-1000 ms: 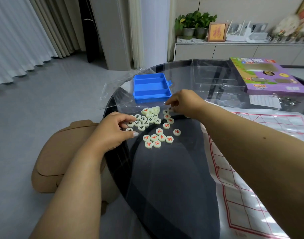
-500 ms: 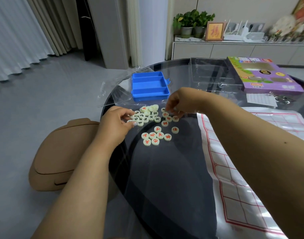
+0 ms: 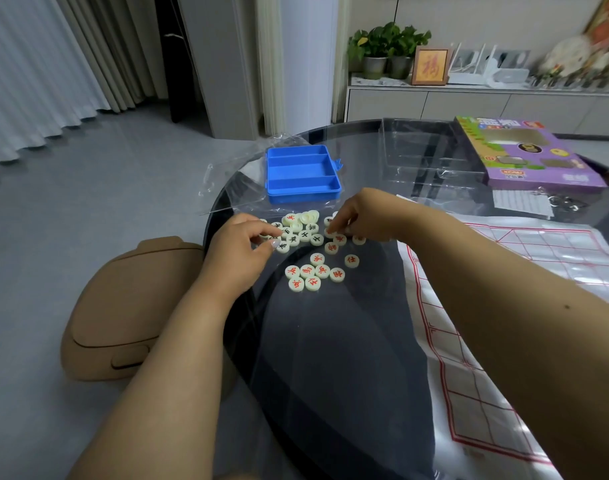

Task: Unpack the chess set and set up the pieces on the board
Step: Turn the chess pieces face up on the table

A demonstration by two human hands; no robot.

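Two hands work a pile of round chess pieces (image 3: 308, 252) on the glass counter (image 3: 330, 358): left hand (image 3: 242, 252) and right hand (image 3: 360, 214) each pinch one. One blue tray (image 3: 301, 173) sits beyond, one grid board (image 3: 524, 306) right.

We find the chess pieces (image 3: 308, 252) packed close at the far-left edge of the round glass table (image 3: 330, 358), both hands working in the cluster. The blue tray (image 3: 301, 173) sits just behind on a clear plastic bag (image 3: 234, 188), blocking the far side. The paper board (image 3: 524, 306) covers the right. Between board and pieces, near us, dark glass lies bare. The purple box (image 3: 528, 154) stands well apart.
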